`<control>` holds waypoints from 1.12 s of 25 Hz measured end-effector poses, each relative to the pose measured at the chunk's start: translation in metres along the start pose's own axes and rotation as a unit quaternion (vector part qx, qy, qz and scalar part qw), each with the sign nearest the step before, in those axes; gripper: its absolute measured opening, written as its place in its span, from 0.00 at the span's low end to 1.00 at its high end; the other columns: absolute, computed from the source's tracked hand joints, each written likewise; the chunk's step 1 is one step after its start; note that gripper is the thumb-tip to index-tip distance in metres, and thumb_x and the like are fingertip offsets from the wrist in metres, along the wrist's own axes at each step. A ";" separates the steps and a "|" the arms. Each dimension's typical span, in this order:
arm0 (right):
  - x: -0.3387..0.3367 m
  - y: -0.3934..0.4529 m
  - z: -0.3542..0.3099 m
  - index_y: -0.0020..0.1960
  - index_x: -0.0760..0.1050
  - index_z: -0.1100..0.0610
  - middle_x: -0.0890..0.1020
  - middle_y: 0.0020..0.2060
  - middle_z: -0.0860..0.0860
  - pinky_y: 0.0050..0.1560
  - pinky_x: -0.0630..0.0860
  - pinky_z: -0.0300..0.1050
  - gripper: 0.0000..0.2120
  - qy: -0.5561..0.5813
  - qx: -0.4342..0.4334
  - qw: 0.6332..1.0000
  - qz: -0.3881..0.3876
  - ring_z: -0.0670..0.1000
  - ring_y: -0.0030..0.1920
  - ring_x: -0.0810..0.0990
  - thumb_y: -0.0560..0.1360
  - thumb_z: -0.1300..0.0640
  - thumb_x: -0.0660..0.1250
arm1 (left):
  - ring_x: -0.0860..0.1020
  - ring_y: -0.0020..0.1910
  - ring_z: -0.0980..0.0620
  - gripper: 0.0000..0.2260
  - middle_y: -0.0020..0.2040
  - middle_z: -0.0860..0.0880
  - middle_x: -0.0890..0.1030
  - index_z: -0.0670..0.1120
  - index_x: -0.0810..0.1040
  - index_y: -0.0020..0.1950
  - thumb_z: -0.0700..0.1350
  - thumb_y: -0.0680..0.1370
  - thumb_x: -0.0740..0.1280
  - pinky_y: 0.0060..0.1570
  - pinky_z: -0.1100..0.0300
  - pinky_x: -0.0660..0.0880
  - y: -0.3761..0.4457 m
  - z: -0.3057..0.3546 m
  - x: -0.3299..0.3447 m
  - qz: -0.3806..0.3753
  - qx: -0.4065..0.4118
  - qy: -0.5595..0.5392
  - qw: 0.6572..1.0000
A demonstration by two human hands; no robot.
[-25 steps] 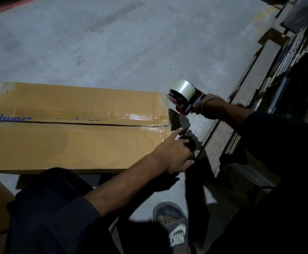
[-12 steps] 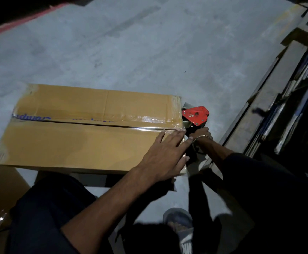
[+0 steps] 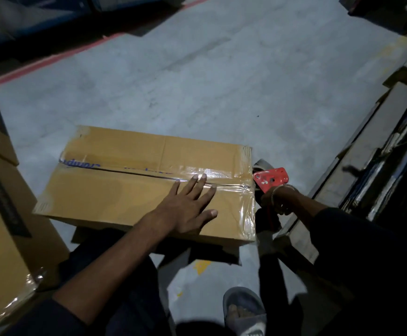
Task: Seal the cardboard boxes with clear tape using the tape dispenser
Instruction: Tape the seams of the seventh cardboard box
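Cardboard box point(image 3: 129, 190) seam pressed by flat left hand point(image 3: 188, 209); right hand point(image 3: 276, 202) gripping tape dispenser point(image 3: 271, 178). Could tear crooked, wrinkle.

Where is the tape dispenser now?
In the head view, the red tape dispenser is off the cardboard box's right end, gripped by the right hand.
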State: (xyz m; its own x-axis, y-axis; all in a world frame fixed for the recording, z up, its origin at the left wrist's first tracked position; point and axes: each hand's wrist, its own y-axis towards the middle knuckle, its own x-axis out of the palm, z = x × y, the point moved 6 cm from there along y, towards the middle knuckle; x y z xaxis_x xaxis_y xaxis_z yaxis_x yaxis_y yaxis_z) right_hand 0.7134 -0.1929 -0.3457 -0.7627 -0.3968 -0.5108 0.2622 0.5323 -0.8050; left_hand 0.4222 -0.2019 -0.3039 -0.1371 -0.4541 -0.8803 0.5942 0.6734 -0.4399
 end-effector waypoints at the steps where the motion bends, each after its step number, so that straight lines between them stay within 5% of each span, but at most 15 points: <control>1: -0.011 -0.017 -0.015 0.72 0.71 0.68 0.75 0.70 0.66 0.20 0.73 0.37 0.19 0.030 -0.019 0.999 0.008 0.53 0.34 0.78 0.82 0.65 0.63 | 0.32 0.83 0.47 0.34 0.84 0.47 0.32 0.56 0.35 0.85 0.69 0.84 0.42 0.80 0.34 0.41 -0.007 -0.011 0.002 -0.006 -0.028 -0.004 1.000; 3: -0.027 -0.037 -0.053 0.70 0.75 0.64 0.78 0.66 0.65 0.30 0.78 0.38 0.18 -0.030 -0.070 0.993 0.091 0.54 0.39 0.83 0.81 0.62 0.65 | 0.32 0.83 0.46 0.35 0.83 0.47 0.30 0.55 0.32 0.84 0.70 0.83 0.40 0.79 0.34 0.41 -0.016 -0.036 0.003 -0.008 -0.101 -0.010 0.995; 6: -0.024 -0.075 -0.103 0.59 0.78 0.60 0.80 0.57 0.60 0.47 0.76 0.50 0.13 -0.168 -0.204 0.899 0.350 0.61 0.54 0.81 0.79 0.55 0.61 | 0.30 0.82 0.46 0.37 0.82 0.47 0.28 0.52 0.31 0.84 0.70 0.82 0.38 0.79 0.34 0.38 -0.019 -0.047 0.007 0.013 -0.174 -0.054 0.983; 8: 0.025 -0.096 -0.125 0.58 0.76 0.58 0.78 0.57 0.57 0.51 0.77 0.53 0.14 -0.219 -0.348 0.833 0.370 0.60 0.57 0.78 0.79 0.53 0.57 | 0.31 0.83 0.46 0.37 0.83 0.46 0.30 0.49 0.33 0.85 0.68 0.84 0.39 0.80 0.35 0.38 -0.019 -0.041 0.007 0.061 -0.153 -0.042 0.985; 10: 0.084 -0.104 -0.139 0.69 0.73 0.59 0.74 0.70 0.58 0.66 0.73 0.57 0.21 -0.263 -0.436 0.809 0.295 0.59 0.71 0.71 0.83 0.51 0.53 | 0.33 0.83 0.49 0.33 0.84 0.47 0.33 0.48 0.36 0.86 0.65 0.86 0.40 0.81 0.37 0.41 -0.021 -0.038 0.005 0.089 -0.091 -0.017 0.992; 13: 0.139 -0.100 -0.145 0.84 0.52 0.58 0.52 0.83 0.53 0.82 0.50 0.57 0.30 -0.299 -0.415 0.835 0.203 0.52 0.83 0.47 0.86 0.45 0.44 | 0.35 0.84 0.51 0.32 0.85 0.49 0.36 0.49 0.37 0.86 0.62 0.85 0.39 0.82 0.42 0.40 -0.024 -0.061 0.008 0.078 -0.061 0.022 0.995; 18: 0.121 -0.078 -0.112 0.84 0.39 0.53 0.38 0.83 0.49 0.81 0.39 0.59 0.37 -0.346 -0.333 0.844 0.240 0.49 0.82 0.34 0.82 0.34 0.34 | 0.32 0.83 0.49 0.35 0.83 0.48 0.31 0.49 0.31 0.84 0.67 0.82 0.32 0.82 0.42 0.38 -0.045 -0.162 0.007 0.096 -0.202 -0.040 0.974; 22: 0.080 -0.063 -0.089 0.84 0.41 0.58 0.41 0.83 0.54 0.81 0.42 0.61 0.42 -0.272 -0.217 0.876 0.333 0.53 0.83 0.38 0.80 0.31 0.34 | 0.34 0.84 0.46 0.41 0.85 0.43 0.35 0.46 0.37 0.85 0.72 0.81 0.36 0.82 0.43 0.38 -0.101 -0.245 0.013 0.195 -0.388 -0.101 0.895; 25: 0.070 -0.057 -0.087 0.84 0.40 0.60 0.40 0.83 0.58 0.81 0.45 0.60 0.42 -0.184 -0.220 0.898 0.334 0.56 0.83 0.39 0.81 0.31 0.39 | 0.39 0.85 0.44 0.43 0.86 0.42 0.40 0.45 0.38 0.86 0.73 0.81 0.39 0.82 0.42 0.42 -0.115 -0.266 0.012 0.242 -0.437 -0.110 0.859; 28: 0.071 -0.057 -0.086 0.84 0.41 0.57 0.46 0.83 0.60 0.78 0.56 0.60 0.42 -0.113 -0.209 0.918 0.318 0.63 0.82 0.50 0.81 0.31 0.46 | 0.68 0.75 0.32 0.37 0.79 0.33 0.65 0.40 0.50 0.85 0.66 0.85 0.48 0.72 0.37 0.65 -0.120 -0.274 0.000 0.300 -0.514 -0.165 0.786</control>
State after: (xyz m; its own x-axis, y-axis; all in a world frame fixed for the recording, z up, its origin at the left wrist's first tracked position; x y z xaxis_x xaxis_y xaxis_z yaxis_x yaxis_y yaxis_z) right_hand 0.5938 -0.1870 -0.3105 -0.3799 -0.0269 -0.9246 0.3253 0.9318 -0.1608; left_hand 0.1332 -0.1229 -0.2997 0.2366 0.1138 -0.9649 -0.5054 0.8626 -0.0221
